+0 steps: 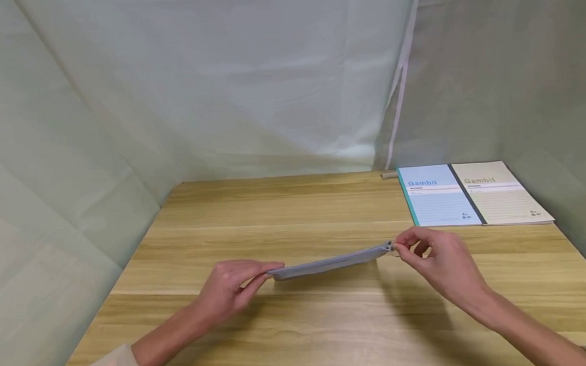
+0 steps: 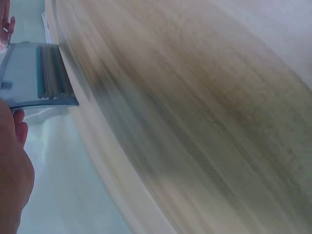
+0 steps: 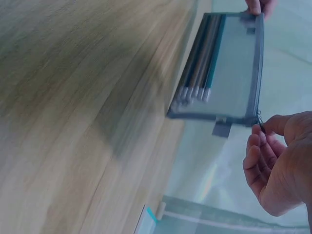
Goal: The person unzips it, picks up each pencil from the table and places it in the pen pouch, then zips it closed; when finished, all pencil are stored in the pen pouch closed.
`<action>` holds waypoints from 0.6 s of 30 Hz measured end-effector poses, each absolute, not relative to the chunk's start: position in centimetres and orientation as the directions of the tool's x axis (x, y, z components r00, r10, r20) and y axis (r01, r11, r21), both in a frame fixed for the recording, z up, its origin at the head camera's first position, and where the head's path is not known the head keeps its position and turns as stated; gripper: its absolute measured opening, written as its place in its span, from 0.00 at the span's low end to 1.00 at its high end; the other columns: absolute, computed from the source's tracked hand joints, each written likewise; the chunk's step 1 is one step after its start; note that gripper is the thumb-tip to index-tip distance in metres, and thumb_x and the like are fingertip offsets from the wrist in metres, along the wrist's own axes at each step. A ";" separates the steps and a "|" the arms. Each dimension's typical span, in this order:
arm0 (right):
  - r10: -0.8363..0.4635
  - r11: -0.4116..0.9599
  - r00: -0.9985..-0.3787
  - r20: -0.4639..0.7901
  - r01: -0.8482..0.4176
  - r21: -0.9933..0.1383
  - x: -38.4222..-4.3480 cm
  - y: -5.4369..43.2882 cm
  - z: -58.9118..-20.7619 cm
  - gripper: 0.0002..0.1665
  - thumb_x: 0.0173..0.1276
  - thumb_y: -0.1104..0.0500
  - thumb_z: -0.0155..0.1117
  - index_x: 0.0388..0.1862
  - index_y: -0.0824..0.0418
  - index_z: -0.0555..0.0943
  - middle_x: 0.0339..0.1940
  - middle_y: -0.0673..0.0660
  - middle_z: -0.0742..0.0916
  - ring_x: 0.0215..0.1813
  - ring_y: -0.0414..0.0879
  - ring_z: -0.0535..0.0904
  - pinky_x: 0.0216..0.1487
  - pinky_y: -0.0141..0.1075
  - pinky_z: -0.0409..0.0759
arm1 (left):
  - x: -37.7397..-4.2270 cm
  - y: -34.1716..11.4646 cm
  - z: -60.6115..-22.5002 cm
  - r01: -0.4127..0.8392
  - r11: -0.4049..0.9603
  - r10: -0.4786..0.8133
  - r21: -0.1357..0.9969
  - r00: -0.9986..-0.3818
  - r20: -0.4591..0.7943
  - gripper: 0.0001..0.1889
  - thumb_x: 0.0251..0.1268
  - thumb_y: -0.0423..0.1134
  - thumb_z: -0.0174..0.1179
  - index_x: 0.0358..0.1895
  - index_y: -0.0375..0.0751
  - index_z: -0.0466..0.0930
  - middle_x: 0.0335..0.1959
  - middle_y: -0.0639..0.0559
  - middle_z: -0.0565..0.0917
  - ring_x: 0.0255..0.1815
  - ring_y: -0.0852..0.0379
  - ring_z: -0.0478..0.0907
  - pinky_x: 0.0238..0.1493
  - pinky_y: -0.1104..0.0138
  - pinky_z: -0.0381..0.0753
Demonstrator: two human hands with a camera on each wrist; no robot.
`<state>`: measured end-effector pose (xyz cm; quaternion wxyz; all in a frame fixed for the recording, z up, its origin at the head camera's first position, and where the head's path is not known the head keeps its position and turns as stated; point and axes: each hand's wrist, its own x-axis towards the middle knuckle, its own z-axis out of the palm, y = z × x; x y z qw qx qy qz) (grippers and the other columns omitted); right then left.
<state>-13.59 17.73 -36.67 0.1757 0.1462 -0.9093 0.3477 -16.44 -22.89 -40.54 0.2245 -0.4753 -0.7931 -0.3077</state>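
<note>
A see-through zip pouch (image 3: 236, 68) with a grey-blue border hangs above the table between both hands, seen nearly edge-on in the head view. Several pencils (image 3: 201, 58) lie side by side inside it, along the lower edge. My left hand (image 1: 231, 286) pinches one end of the zipped edge between thumb and fingers. At the other end, my right hand (image 1: 441, 261) pinches the zip pull (image 3: 261, 124), which sits at the pouch's corner. A small fabric tab (image 3: 222, 128) sticks out from that short side. In the left wrist view the left fingers are partly cut off.
Two notebooks, one blue (image 1: 438, 204) and one beige (image 1: 502, 201), lie side by side at the back right of the wooden table (image 1: 275, 222). A short grey-brown stick-like piece (image 1: 388, 175) is beside the blue one. Pale curtains (image 1: 249, 86) hang round the table's back and sides.
</note>
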 end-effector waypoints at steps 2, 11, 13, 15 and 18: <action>-0.140 0.713 -0.897 0.419 -0.385 -0.586 -13.5 18.2 -36.6 0.13 0.62 0.69 0.79 0.34 0.50 0.89 0.26 0.38 0.86 0.28 0.34 0.81 0.25 0.29 0.79 | -16.6 -23.0 -40.6 0.898 0.350 0.612 0.265 -0.434 0.662 0.12 0.84 0.39 0.58 0.57 0.43 0.90 0.47 0.56 0.92 0.44 0.61 0.90 0.44 0.67 0.91; -0.144 0.702 -0.931 0.334 -0.334 -0.629 -13.0 19.3 -36.4 0.07 0.67 0.64 0.79 0.36 0.52 0.90 0.28 0.39 0.88 0.27 0.35 0.81 0.22 0.30 0.77 | -17.0 -23.0 -41.1 0.906 0.314 0.587 0.283 -0.420 0.692 0.11 0.82 0.37 0.59 0.55 0.44 0.90 0.46 0.55 0.92 0.43 0.59 0.91 0.45 0.68 0.91; -0.146 0.692 -0.938 0.314 -0.323 -0.646 -12.9 19.5 -36.5 0.06 0.67 0.64 0.78 0.36 0.53 0.90 0.28 0.40 0.88 0.25 0.35 0.81 0.21 0.30 0.77 | -17.1 -22.9 -41.1 0.905 0.304 0.577 0.297 -0.423 0.699 0.10 0.81 0.36 0.60 0.55 0.44 0.90 0.46 0.55 0.92 0.43 0.59 0.91 0.45 0.68 0.91; -0.145 0.685 -0.940 0.309 -0.321 -0.654 -12.9 19.6 -36.4 0.06 0.67 0.65 0.78 0.37 0.54 0.90 0.28 0.40 0.88 0.24 0.36 0.80 0.20 0.31 0.78 | -17.3 -22.8 -41.2 0.904 0.301 0.572 0.304 -0.426 0.701 0.10 0.80 0.35 0.62 0.54 0.45 0.91 0.46 0.55 0.92 0.43 0.59 0.91 0.43 0.69 0.91; -0.142 0.679 -0.941 0.306 -0.318 -0.662 -12.8 20.0 -36.6 0.05 0.68 0.65 0.78 0.37 0.55 0.90 0.27 0.40 0.88 0.23 0.37 0.80 0.20 0.30 0.77 | -17.4 -22.7 -41.3 0.893 0.308 0.569 0.329 -0.450 0.688 0.11 0.75 0.31 0.65 0.54 0.44 0.91 0.46 0.54 0.92 0.43 0.59 0.91 0.41 0.70 0.90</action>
